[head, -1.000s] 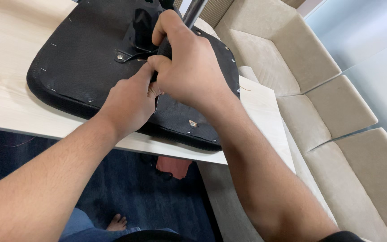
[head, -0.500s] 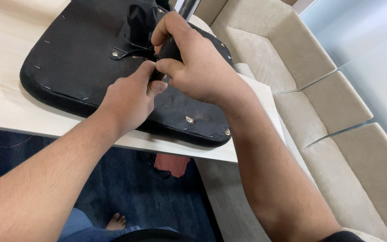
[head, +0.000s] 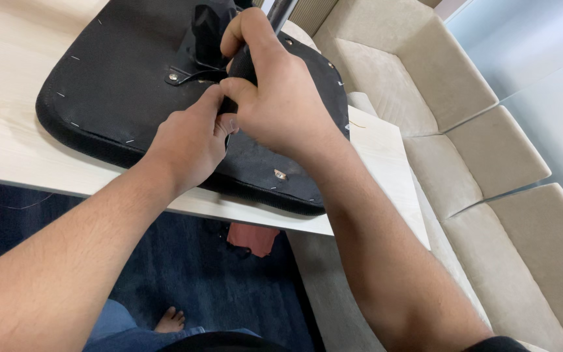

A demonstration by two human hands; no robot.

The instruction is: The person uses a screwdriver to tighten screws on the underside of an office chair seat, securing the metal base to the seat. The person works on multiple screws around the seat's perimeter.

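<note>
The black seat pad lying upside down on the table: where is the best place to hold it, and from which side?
Probably the near rim of the black seat pad, taken from the table's front edge. It lies flat, and that rim is thick, rounded and bare. Its middle is taken up by the metal bracket and both hands.

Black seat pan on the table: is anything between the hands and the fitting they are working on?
Nothing visible. The right hand is wrapped around a dark handle at the metal bracket on the upturned black seat pan, and the left hand pinches it from below. Both are already in contact.
</note>
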